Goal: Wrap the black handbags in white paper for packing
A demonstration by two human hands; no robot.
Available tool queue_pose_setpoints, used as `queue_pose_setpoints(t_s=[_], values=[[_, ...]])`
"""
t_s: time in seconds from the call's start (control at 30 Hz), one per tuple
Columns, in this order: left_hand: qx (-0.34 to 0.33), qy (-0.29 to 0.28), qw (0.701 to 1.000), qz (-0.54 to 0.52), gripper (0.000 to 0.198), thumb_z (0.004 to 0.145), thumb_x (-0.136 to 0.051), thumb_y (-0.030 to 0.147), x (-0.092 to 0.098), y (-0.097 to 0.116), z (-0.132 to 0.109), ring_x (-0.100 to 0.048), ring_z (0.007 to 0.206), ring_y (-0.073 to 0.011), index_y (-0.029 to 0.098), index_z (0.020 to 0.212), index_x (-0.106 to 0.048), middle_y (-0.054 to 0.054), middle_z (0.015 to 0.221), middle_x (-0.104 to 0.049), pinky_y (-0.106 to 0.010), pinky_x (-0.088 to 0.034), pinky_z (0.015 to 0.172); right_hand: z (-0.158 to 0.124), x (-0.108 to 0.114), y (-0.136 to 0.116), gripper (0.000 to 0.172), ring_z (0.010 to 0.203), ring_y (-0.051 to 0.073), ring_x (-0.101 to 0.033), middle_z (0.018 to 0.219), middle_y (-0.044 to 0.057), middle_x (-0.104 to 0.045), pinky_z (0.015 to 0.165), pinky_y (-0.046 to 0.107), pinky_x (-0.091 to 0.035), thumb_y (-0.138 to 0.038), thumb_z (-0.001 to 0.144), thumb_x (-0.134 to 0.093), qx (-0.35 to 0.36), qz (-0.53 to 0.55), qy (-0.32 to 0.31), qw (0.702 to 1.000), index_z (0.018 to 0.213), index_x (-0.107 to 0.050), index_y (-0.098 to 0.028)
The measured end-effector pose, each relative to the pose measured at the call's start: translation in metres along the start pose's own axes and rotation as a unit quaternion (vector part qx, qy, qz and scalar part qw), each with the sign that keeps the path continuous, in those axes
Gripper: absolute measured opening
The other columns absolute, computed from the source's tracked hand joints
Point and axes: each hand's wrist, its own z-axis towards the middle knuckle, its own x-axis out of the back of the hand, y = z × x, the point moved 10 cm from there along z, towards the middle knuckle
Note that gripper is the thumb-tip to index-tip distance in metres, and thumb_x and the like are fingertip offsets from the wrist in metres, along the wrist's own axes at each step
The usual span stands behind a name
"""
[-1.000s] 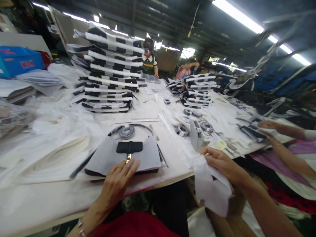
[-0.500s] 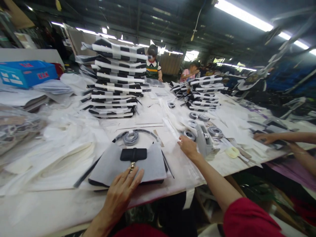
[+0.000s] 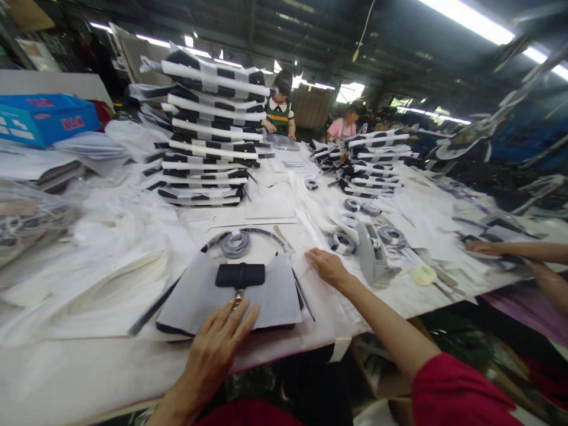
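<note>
Left hand [image 3: 217, 350] flat on grey bag [image 3: 270, 296] at table [image 3: 89, 364] near edge, fingers splayed, tips just below gold clasp [image 3: 238, 297]. Right hand [image 3: 327, 267] open, flat on white sheet [image 3: 331, 305] just right of bag.

Red top, two bare hands

The left hand [image 3: 217, 343] and right hand [image 3: 326, 267] are both bare, forearms uncovered too. On the right arm a plain red sleeve [image 3: 461, 393] starts around the elbow, soft-looking fabric with a few folds. A strip of the same red top [image 3: 252, 414] peeks in along the bottom edge.
</note>
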Motion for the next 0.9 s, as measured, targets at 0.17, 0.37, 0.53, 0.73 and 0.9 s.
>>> queue_pose_setpoints(t_s=[0.17,0.37,0.53,0.73,0.9], values=[[-0.001,-0.014,1.000,0.007,0.055,0.093,-0.035,0.006,-0.005,0.000,-0.003,-0.062,0.117,-0.0183,0.030,0.140,-0.053,-0.001,0.134,-0.064,-0.031,-0.040,0.102,0.031,0.011,0.027,0.036,0.101,0.021,-0.066,0.111,0.007,-0.072,0.084,0.028,-0.046,-0.010,0.089,-0.044,-0.074,0.049,0.033,0.996,0.110,-0.070,-0.023],[0.046,0.008,0.999,-0.024,0.057,0.095,-0.033,0.007,-0.009,-0.006,-0.011,-0.060,0.120,-0.0186,0.033,0.143,-0.048,0.000,0.135,-0.062,-0.032,-0.036,0.106,0.067,0.030,0.079,0.028,0.067,0.017,-0.067,0.077,0.007,-0.075,0.063,0.023,-0.046,-0.014,0.085,-0.046,-0.191,0.161,0.071,0.966,0.094,-0.073,-0.013],[0.032,0.001,0.999,-0.025,0.057,0.093,-0.035,0.006,-0.009,-0.005,-0.010,-0.059,0.122,-0.0200,0.031,0.142,-0.050,-0.001,0.136,-0.062,-0.033,-0.038,0.104,0.064,0.045,0.098,0.030,0.065,0.016,-0.064,0.074,0.006,-0.073,0.059,0.023,-0.042,-0.035,0.088,-0.053,-0.228,0.240,0.095,0.939,0.079,-0.073,-0.013],[0.048,0.015,0.998,-0.045,0.059,0.088,-0.035,-0.001,0.009,-0.019,0.002,-0.061,0.117,-0.0190,0.025,0.139,-0.052,-0.003,0.133,-0.064,-0.032,-0.041,0.099,0.025,0.081,0.087,0.040,0.068,0.017,-0.064,0.078,0.007,-0.074,0.059,0.025,-0.046,-0.050,0.083,-0.058,-0.201,0.331,0.093,0.917,0.085,-0.074,-0.014],[0.139,0.066,0.986,-0.063,0.050,0.088,-0.044,0.005,0.037,-0.056,0.015,-0.066,0.105,-0.0186,0.021,0.135,-0.052,-0.006,0.121,-0.070,-0.030,-0.049,0.091,-0.010,0.101,0.045,0.044,0.079,0.020,-0.068,0.094,0.014,-0.075,0.055,0.024,-0.052,-0.055,0.077,-0.069,-0.118,0.533,0.000,0.838,0.093,-0.074,-0.013]])
